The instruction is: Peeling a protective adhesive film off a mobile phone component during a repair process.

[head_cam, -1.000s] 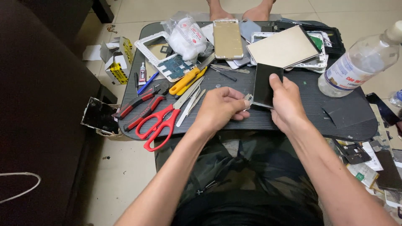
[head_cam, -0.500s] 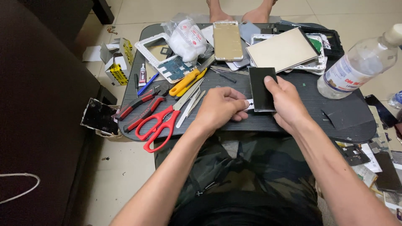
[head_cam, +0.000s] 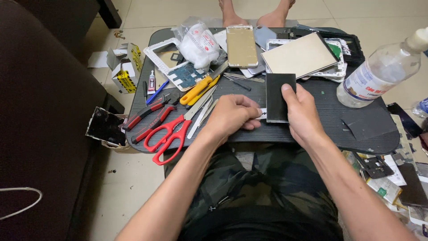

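A black phone screen panel (head_cam: pixel 280 96) lies flat on the dark lap table (head_cam: pixel 370 129). My right hand (head_cam: pixel 303 114) rests on the panel's right edge, thumb pressing its top right corner. My left hand (head_cam: pixel 234 115) is curled just left of the panel, fingertips pinching a small pale piece at the panel's lower left edge. What that piece is cannot be made out.
Red scissors (head_cam: pixel 168 134), red-handled pliers (head_cam: pixel 145 117), yellow cutters (head_cam: pixel 198 91), tweezers (head_cam: pixel 200 117), a gold phone back (head_cam: pixel 241 45), a beige plate (head_cam: pixel 298 54), a white frame (head_cam: pixel 165 56), a plastic bag (head_cam: pixel 200 40), a clear bottle (head_cam: pixel 379 73) at right. Someone's bare feet (head_cam: pixel 254 13) beyond the table. Loose parts on the floor right.
The black panel has been turned from a tilted hold to lying flat and square on the table. My left hand stayed by its lower left edge.
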